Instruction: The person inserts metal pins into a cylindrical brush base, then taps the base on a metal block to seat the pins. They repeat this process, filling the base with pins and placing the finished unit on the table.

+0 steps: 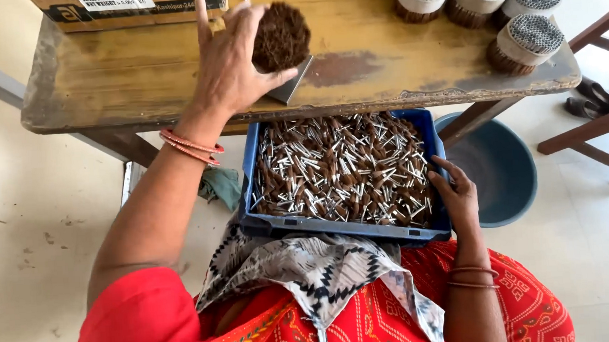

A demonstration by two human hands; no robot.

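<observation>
One round bundle of brown sticks point(281, 36) sits under your left hand point(231, 63), upright on the worn yellow tabletop point(136, 75) at about 12 o'clock from your lap; your fingers point(239, 23) curl over its top and left side and the thumb presses in from below, a grip that looks meant to keep the loose sticks packed so the bundle does not splay. Touching the bundle's lower edge, at its 6 o'clock, a flat metal blade point(294, 87) lies on the tabletop, within easy reach of the same hand. Nearer you, at 6 o'clock from the bundle, a blue crate point(343, 228) rests on your lap, pushed partly under the tabletop edge and heaped with loose brown-tipped sticks point(340, 172), their pale ends pointing every way. Your right hand point(454, 193) lies against the crate's right rim at about 3 o'clock, fingers bent loosely over the edge and holding nothing else, which seems to steady the crate while the other hand works. Far at 1 to 2 o'clock, several finished bundles point(491, 4) wrapped in pale bands stand close together, set apart from the work spot. At 11 o'clock a cardboard box point(129, 5) sits at the tabletop's back edge, and a blue-grey tub point(505, 169) stands on the floor at 3 o'clock beside the crate.
</observation>
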